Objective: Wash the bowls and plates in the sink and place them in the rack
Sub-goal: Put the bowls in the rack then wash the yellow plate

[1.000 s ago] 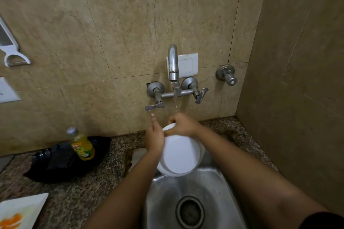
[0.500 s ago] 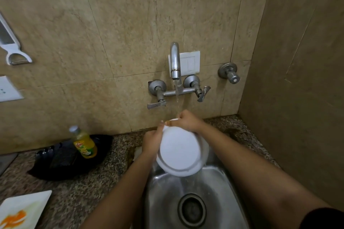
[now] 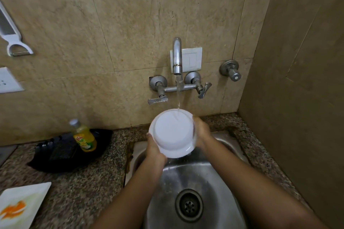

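Note:
A white bowl (image 3: 174, 132) is held upside down over the steel sink (image 3: 214, 178), its flat base turned up toward me. Water from the tap (image 3: 176, 55) falls onto the far edge of that base. My left hand (image 3: 154, 147) grips the bowl's rim on the left, fingers hidden under it. My right hand (image 3: 202, 130) grips the rim on the right. A white square plate (image 3: 20, 204) with an orange smear lies on the counter at the lower left.
A yellow dish-soap bottle (image 3: 83, 136) stands on a black tray (image 3: 61, 152) on the granite counter left of the sink. Two tap handles and a separate valve (image 3: 230, 70) stick out of the tiled wall. A side wall closes off the right.
Both hands turned the bowl from tilted toward me to base up and lifted it under the stream. My right hand moved from the far rim to the right side.

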